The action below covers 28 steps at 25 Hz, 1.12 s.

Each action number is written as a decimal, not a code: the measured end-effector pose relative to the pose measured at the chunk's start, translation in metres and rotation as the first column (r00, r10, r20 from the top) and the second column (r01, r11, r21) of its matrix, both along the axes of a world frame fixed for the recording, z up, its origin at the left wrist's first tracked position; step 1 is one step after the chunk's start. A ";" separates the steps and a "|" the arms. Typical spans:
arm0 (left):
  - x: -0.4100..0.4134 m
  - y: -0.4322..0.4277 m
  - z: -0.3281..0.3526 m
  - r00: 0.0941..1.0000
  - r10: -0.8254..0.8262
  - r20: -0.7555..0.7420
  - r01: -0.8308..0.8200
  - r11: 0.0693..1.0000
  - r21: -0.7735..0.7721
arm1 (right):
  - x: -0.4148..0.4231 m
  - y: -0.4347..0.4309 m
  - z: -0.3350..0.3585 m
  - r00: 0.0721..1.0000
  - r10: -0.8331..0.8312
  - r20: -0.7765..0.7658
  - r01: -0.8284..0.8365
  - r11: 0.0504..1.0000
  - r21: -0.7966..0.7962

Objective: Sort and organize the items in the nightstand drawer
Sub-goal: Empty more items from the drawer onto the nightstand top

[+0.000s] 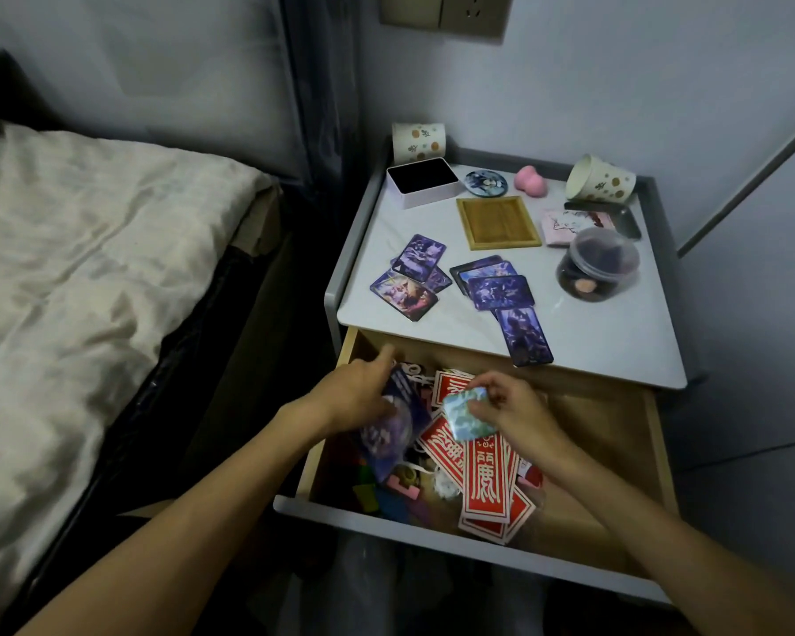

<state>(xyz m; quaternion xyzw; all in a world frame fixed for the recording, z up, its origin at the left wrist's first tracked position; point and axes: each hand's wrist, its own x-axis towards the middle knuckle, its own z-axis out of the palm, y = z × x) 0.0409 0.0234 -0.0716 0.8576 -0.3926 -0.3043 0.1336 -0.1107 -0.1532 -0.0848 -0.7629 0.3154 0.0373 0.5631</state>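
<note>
The nightstand drawer (611, 433) is pulled out below the top. Inside lie several red cards with white characters (485, 486), a purple picture card (393, 426) and small coloured bits at the left front. My left hand (359, 392) reaches into the drawer's left side and holds the purple picture card. My right hand (510, 406) pinches a small glossy blue-green square item (464, 413) above the red cards. On the nightstand top (606, 332) lie two groups of purple cards (414, 277) (501, 286).
On the top also stand a white box with a dark inside (423, 181), a round badge (486, 182), a wooden tray (498, 222), a pink sponge (530, 177), two paper cups (417, 140) (600, 179), a lidded clear jar (597, 263) and a pink packet (570, 224). The bed (88, 277) is at the left.
</note>
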 end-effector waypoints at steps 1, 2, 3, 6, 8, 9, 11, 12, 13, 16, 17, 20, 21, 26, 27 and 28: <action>-0.001 -0.002 0.004 0.999 0.035 -0.034 -0.037 0.998 -0.052 | -0.002 -0.004 0.006 0.996 -0.090 0.023 0.088 0.993 0.085; -0.003 -0.005 0.009 0.996 0.036 -0.083 -0.043 0.996 -0.084 | -0.005 -0.003 0.012 0.988 -0.151 0.028 0.143 0.972 0.188; -0.008 -0.010 0.013 0.989 0.014 -0.147 -0.030 0.994 -0.107 | -0.008 -0.001 0.015 0.984 -0.179 0.023 0.166 0.947 0.274; -0.027 -0.030 0.019 0.926 0.038 -0.376 -0.090 0.989 -0.121 | -0.016 0.007 0.015 0.979 -0.205 0.011 0.187 0.911 0.368; -0.038 -0.043 0.016 0.845 0.162 -0.510 -0.247 0.963 -0.105 | -0.025 0.007 0.014 0.971 -0.239 0.013 0.217 0.903 0.370; -0.043 -0.048 0.015 0.802 0.203 -0.561 -0.302 0.949 -0.088 | -0.030 0.005 0.012 0.971 -0.237 0.015 0.216 0.910 0.352; -0.054 -0.055 0.014 0.760 0.210 -0.615 -0.320 0.945 -0.073 | -0.037 0.000 0.011 0.981 -0.194 0.012 0.181 0.934 0.307; -0.056 -0.057 0.010 0.762 0.199 -0.616 -0.312 0.947 -0.081 | -0.038 -0.003 0.009 0.984 -0.180 0.011 0.170 0.944 0.283; -0.056 -0.058 0.006 0.782 0.192 -0.593 -0.305 0.948 -0.095 | -0.039 -0.007 0.006 0.985 -0.171 0.015 0.163 0.958 0.237; -0.053 -0.061 -0.004 0.872 0.217 -0.438 -0.274 0.959 -0.072 | -0.048 -0.030 -0.019 0.994 -0.103 -0.048 0.088 0.965 -0.246; -0.052 -0.061 -0.006 0.904 0.216 -0.369 -0.257 0.964 -0.066 | -0.052 -0.038 -0.029 0.988 -0.043 -0.148 -0.026 0.900 -0.435; -0.053 -0.061 -0.006 0.922 0.204 -0.328 -0.237 0.969 -0.063 | -0.063 -0.045 -0.051 0.908 0.053 -0.416 -0.310 0.754 -0.580; -0.052 -0.062 -0.005 0.922 0.207 -0.328 -0.241 0.968 -0.066 | -0.063 -0.044 -0.052 0.898 0.051 -0.437 -0.328 0.740 -0.587; -0.053 -0.068 -0.002 0.922 0.178 -0.343 -0.218 0.973 -0.082 | -0.063 -0.045 -0.053 0.893 0.058 -0.447 -0.331 0.758 -0.562; -0.053 -0.068 -0.002 0.917 0.177 -0.356 -0.219 0.972 -0.080 | -0.064 -0.046 -0.056 0.898 0.044 -0.437 -0.301 0.785 -0.541; -0.052 -0.068 -0.002 0.911 0.181 -0.371 -0.225 0.971 -0.080 | -0.065 -0.047 -0.056 0.911 0.027 -0.411 -0.256 0.819 -0.514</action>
